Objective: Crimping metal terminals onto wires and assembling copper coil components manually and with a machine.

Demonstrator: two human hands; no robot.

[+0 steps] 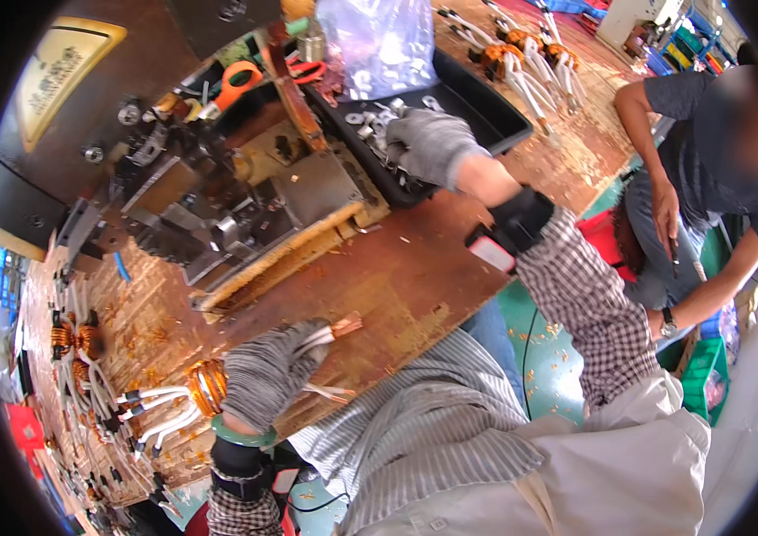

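My left hand (pixel 265 373), in a grey knit glove, is closed around the white-sleeved leads of a copper-wound coil (pixel 207 387) above the near edge of the bench. Bare copper ends (pixel 346 325) stick out past its fingers, and more white leads trail off to the left. My right hand (pixel 433 145), gloved the same way, reaches into a black tray (pixel 506 134) at the back. Its fingers are curled among small silvery metal terminals (pixel 366 131); the fingertips are hidden, so what they pinch does not show.
A metal press fixture (pixel 316 189) stands left of the tray, with orange-handled scissors (pixel 238 82) behind. A clear plastic bag (pixel 370 54) sits in the tray. More coils lie at far right (pixel 522 58) and left (pixel 80 339). A person (pixel 709 170) sits at right, near a green basket (pixel 705 380).
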